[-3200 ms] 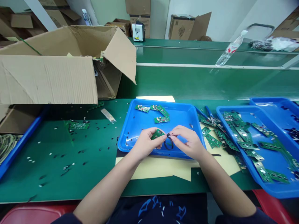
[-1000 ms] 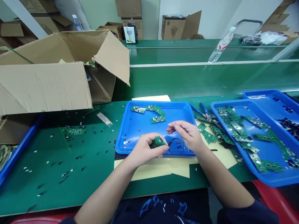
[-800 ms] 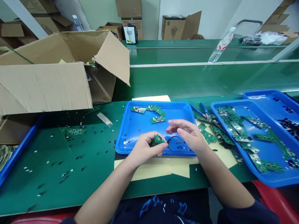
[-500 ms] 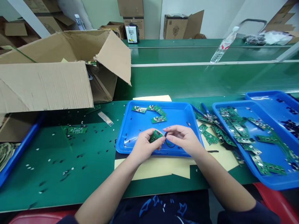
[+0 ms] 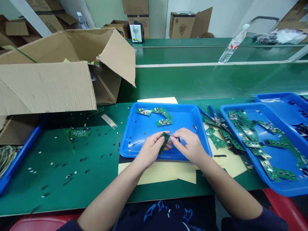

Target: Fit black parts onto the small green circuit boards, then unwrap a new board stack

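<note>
My left hand [image 5: 151, 148] pinches a small green circuit board [image 5: 164, 143] between thumb and fingers, tilted over the front part of a blue tray [image 5: 125, 141]. Close by on the right, my right hand [image 5: 189, 146] has thumb and forefinger pressed together at the board's edge. A small dark curved piece [image 5: 178, 139] shows among its fingers; what the fingertips grip is too small to tell. Farther back in the tray lie several circuit boards [image 5: 164, 122] with components on them.
At right, another blue tray [image 5: 258, 173] holds many boards, and more boards [image 5: 218, 141] lie beside it near blue-handled pliers [image 5: 212, 111]. A cardboard box [image 5: 48, 86] stands at left. Dark scraps litter the green table [image 5: 96, 179]. A bottle [image 5: 234, 45] stands behind.
The circuit board has been turned more upright in my left hand. My right hand has shifted slightly, its fingertips now at the board's edge.
</note>
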`<action>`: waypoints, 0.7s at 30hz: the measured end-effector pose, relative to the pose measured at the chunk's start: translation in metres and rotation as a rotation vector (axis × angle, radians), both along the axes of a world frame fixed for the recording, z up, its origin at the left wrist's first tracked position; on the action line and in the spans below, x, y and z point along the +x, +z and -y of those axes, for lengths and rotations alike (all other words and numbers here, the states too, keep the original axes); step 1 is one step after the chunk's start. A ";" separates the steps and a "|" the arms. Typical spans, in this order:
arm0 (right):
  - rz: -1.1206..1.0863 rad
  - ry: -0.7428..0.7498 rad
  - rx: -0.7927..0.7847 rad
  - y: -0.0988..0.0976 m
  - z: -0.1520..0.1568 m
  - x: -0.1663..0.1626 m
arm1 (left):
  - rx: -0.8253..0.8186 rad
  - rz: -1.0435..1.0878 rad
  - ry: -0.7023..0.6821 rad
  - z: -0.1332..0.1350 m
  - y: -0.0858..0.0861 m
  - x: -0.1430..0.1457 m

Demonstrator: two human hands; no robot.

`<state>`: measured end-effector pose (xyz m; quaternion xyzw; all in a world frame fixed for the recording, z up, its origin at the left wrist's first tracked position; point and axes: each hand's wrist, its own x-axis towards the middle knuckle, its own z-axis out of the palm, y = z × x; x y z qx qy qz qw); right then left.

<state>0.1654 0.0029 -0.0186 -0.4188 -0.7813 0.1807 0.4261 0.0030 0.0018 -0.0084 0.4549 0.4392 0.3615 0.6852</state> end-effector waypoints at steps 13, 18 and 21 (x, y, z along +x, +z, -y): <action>0.312 -0.070 0.149 -0.001 0.002 -0.001 | 0.094 -0.067 0.019 0.004 -0.002 0.005; 0.275 -0.073 0.112 -0.003 0.003 -0.001 | 0.052 -0.049 0.029 0.005 0.001 0.006; 0.249 -0.060 0.120 -0.002 0.003 -0.002 | 0.014 -0.035 0.045 0.005 0.000 0.006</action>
